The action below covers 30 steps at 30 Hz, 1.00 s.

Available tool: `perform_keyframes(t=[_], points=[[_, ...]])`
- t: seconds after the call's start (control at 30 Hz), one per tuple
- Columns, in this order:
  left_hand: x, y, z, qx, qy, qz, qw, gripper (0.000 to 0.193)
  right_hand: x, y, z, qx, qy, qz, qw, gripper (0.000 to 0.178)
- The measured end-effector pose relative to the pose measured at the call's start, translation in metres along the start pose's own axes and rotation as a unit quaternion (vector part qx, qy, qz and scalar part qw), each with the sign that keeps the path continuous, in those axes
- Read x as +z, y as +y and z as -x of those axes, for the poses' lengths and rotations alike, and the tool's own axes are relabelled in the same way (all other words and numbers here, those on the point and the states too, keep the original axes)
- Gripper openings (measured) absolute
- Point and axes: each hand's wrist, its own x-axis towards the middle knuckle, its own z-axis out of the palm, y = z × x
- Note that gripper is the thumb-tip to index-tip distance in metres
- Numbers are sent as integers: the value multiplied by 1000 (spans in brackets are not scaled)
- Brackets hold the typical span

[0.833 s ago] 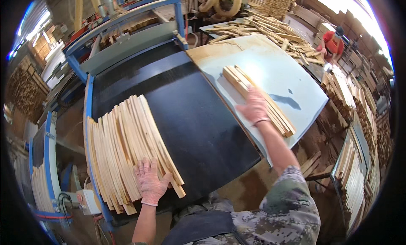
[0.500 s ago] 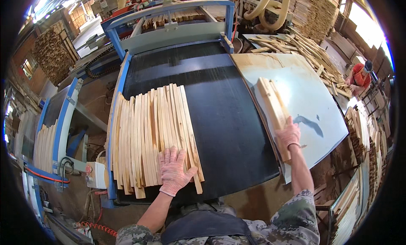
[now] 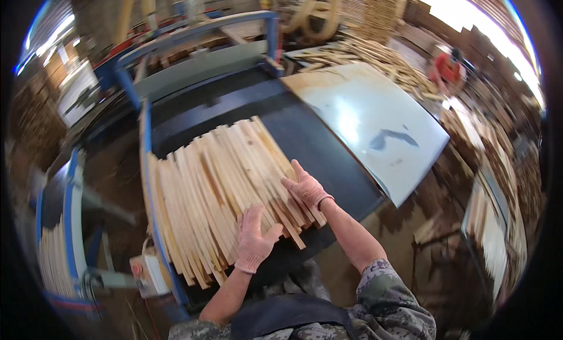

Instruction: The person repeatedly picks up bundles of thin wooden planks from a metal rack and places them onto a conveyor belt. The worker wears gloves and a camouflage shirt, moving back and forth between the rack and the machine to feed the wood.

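A row of long, thin wooden strips (image 3: 205,181) lies side by side on the black conveyor belt (image 3: 328,134), their near ends uneven. My left hand (image 3: 256,237), in a pale pink knit glove, lies over the near ends right of the row's middle, with thumb spread and fingers stretched out. At the row's right edge, my right hand (image 3: 306,187), gloved alike, touches the outermost strips. Its thumb and fingers are apart, and it is not wrapped round any strip.
A blue machine frame (image 3: 193,38) spans the belt's far end. To the right lies a shiny metal sheet (image 3: 375,117), with a heap of loose strips (image 3: 375,58) behind it. A person in red (image 3: 448,70) is at the far right. A control box (image 3: 149,275) stands at the lower left.
My right hand has brought the strips from the metal sheet leftward to the row's right end and let go of them. The row is wider now. The whole view has turned somewhat.
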Motion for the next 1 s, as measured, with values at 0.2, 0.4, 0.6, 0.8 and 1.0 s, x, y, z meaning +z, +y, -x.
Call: perform_keyframes(t=[0.2, 0.4, 0.6, 0.8, 1.0], points=[[-37, 25, 69, -111, -364, 416, 826, 22, 34, 109, 132, 47, 331, -359, 871, 67], [24, 1, 174, -131, -664, 289, 677, 27, 205, 242, 441, 321, 343, -35, 882, 10], [132, -229, 300, -103, -748, -74, 651, 25, 402, 148, 777, 753, 208, -299, 548, 55], [121, -154, 397, -215, -776, -175, 566, 26, 574, 59, 934, 757, 250, -429, 425, 48], [144, -26, 522, -201, -778, -137, 579, 28, 606, 46, 1038, 683, 304, -449, 490, 45]])
